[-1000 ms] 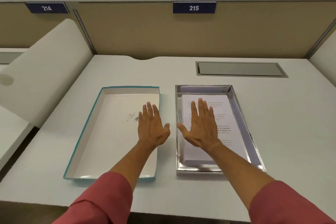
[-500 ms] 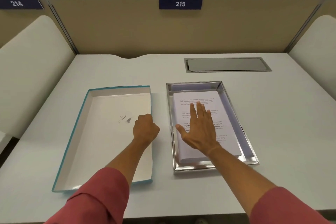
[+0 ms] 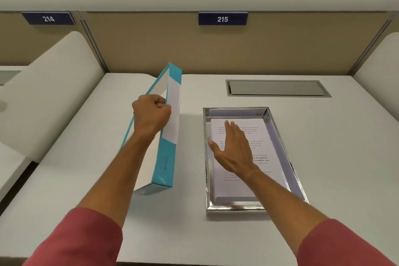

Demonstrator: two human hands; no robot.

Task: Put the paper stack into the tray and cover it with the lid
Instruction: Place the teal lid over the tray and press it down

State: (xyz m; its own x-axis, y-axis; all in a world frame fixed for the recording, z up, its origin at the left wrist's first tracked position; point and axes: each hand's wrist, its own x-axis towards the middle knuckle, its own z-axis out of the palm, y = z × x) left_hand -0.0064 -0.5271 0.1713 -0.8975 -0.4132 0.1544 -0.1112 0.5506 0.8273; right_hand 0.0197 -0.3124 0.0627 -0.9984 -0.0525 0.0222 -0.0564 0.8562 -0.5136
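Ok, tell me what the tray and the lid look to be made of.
Tray: polished metal, probably stainless steel; its walls mirror the light and the paper stack inside. Lid: looks like thin cardboard, glossy teal outside with a white label band, matte white inside; the left hand holds it tilted by one edge, so it seems light.

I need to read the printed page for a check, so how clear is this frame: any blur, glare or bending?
Head view: print on the paper stack is too soft to read; the right hand covers part of it. The steel tray rim shows bright reflections. Wide-angle bending curves the partition edges. The lid in the left hand casts a soft shadow on the desk.
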